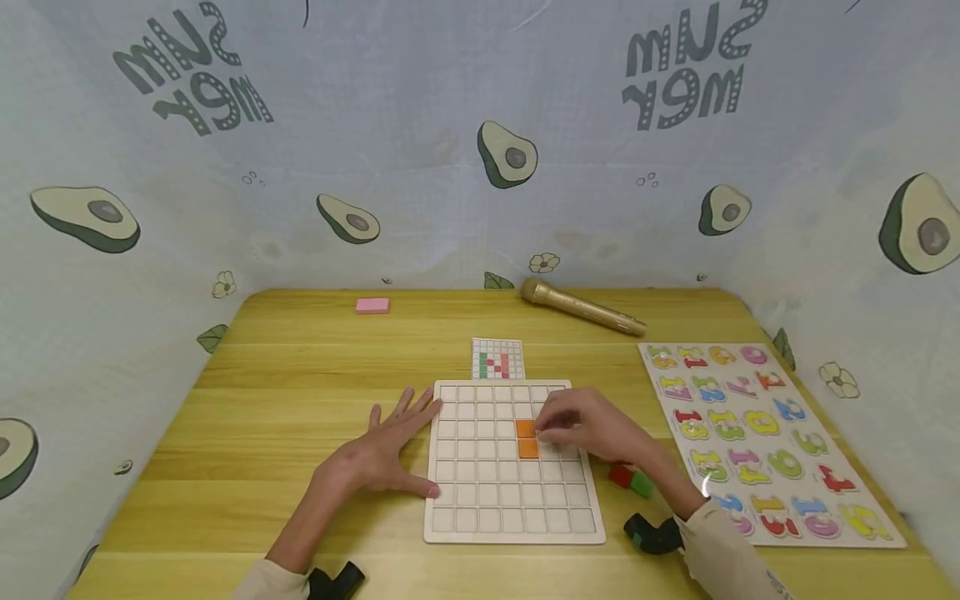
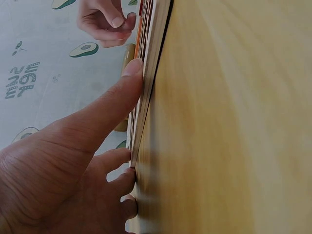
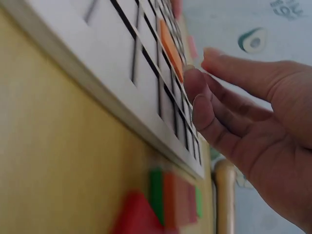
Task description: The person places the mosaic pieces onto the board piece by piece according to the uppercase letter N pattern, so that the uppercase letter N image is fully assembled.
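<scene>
A white grid board [image 1: 467, 473] lies on the table. My left hand [image 1: 378, 454] has its fingers spread against the board's left edge, with the thumb [image 2: 114, 102] at the rim. Two orange square tiles [image 1: 528, 448] sit one behind the other in neighbouring cells, right of the board's middle. Over the board, my right hand [image 1: 588, 425] hovers with bent fingers beside the farther tile. Its thumb and fingertips stand apart in the right wrist view, with nothing visible between them. A small card [image 1: 498, 358] with a coloured grid pattern lies behind the board.
Right of the board, partly under my right forearm, lie red [image 1: 621, 475] and green [image 1: 641, 484] blocks. A number puzzle board [image 1: 757, 450] lies at the right. A gold microphone [image 1: 585, 308] and a pink block [image 1: 372, 306] lie near the back edge.
</scene>
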Tool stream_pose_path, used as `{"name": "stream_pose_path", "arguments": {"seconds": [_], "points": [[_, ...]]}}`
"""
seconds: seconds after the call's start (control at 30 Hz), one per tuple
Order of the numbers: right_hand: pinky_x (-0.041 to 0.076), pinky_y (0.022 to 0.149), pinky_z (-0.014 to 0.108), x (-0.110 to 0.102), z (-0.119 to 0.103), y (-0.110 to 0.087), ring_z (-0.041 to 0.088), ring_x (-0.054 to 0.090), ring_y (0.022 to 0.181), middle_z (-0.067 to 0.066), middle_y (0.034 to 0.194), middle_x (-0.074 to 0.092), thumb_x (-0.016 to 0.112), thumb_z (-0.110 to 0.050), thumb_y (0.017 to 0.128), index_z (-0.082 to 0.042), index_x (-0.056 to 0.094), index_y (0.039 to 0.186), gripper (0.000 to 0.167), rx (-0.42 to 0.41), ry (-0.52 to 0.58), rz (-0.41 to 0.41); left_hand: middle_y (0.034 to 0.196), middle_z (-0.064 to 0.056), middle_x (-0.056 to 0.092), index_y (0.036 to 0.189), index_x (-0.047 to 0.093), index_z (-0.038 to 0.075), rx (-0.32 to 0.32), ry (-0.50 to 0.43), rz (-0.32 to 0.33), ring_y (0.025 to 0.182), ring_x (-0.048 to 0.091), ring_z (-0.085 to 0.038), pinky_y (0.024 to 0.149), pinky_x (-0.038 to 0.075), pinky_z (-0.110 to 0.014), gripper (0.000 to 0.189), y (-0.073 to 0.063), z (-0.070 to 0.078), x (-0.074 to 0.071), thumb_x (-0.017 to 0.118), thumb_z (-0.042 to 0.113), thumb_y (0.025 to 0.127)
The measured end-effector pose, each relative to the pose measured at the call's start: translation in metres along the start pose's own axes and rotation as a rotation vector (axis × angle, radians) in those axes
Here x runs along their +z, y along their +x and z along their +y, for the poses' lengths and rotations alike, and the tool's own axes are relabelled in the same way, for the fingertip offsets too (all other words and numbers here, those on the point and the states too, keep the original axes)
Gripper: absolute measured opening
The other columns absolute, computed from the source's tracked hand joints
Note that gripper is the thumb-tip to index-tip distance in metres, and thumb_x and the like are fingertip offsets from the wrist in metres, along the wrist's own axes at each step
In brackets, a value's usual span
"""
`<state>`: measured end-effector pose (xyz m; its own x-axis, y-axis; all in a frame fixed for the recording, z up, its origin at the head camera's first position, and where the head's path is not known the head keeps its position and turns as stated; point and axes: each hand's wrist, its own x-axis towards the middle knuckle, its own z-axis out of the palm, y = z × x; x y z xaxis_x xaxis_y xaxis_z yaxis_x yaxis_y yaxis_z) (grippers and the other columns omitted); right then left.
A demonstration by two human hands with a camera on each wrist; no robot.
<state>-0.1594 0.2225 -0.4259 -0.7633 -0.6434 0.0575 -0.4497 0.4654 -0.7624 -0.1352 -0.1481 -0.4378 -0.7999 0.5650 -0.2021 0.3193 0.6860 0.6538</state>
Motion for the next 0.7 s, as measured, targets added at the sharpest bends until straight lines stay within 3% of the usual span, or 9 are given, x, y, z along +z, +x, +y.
{"name": "stream_pose_path", "arguments": {"seconds": [0.2, 0.33, 0.43, 0.7], "points": [[0.060, 0.080, 0.024, -0.034, 0.012, -0.014, 0.012, 0.068, 0.086, 0.004, 0.101, 0.078, 0.079, -0.008, 0.098, -0.004, 0.082, 0.108, 0.011, 0.043, 0.062, -0.044, 0.182, -0.006, 0.008, 0.173, 0.024, 0.012, -0.005, -0.005, -0.001, 0.167, -0.008, -0.034, 0.127, -0.013, -0.071, 0.122, 0.000, 0.000, 0.000, 0.097, 0.043, 0.080], [0.060, 0.072, 0.026, -0.050, 0.021, -0.023, 0.016, 0.067, 0.078, 0.007, 0.094, 0.076, 0.080, -0.002, 0.095, -0.001, 0.080, 0.104, 0.008, -0.001, 0.085, -0.085, 0.182, -0.007, 0.008, 0.173, 0.024, 0.012, -0.005, -0.009, 0.002, 0.167, -0.008, -0.035, 0.127, -0.013, -0.071, 0.122, 0.000, 0.000, 0.001, 0.097, 0.043, 0.080], [0.059, 0.069, 0.026, -0.057, 0.027, -0.030, 0.016, 0.065, 0.075, 0.007, 0.091, 0.075, 0.082, -0.001, 0.093, -0.001, 0.079, 0.101, 0.008, -0.011, 0.096, -0.118, 0.182, -0.007, 0.008, 0.173, 0.023, 0.011, -0.004, -0.016, 0.001, 0.167, -0.008, -0.036, 0.127, -0.014, -0.071, 0.123, -0.001, 0.001, 0.000, 0.097, 0.043, 0.080], [0.052, 0.064, 0.023, -0.063, 0.035, -0.040, 0.015, 0.058, 0.070, 0.003, 0.084, 0.069, 0.088, -0.007, 0.089, -0.006, 0.079, 0.098, 0.013, 0.078, 0.088, -0.155, 0.182, -0.007, 0.008, 0.173, 0.023, 0.011, -0.005, -0.014, 0.002, 0.167, -0.008, -0.036, 0.127, -0.013, -0.071, 0.123, 0.000, 0.001, 0.000, 0.097, 0.043, 0.080]]}}
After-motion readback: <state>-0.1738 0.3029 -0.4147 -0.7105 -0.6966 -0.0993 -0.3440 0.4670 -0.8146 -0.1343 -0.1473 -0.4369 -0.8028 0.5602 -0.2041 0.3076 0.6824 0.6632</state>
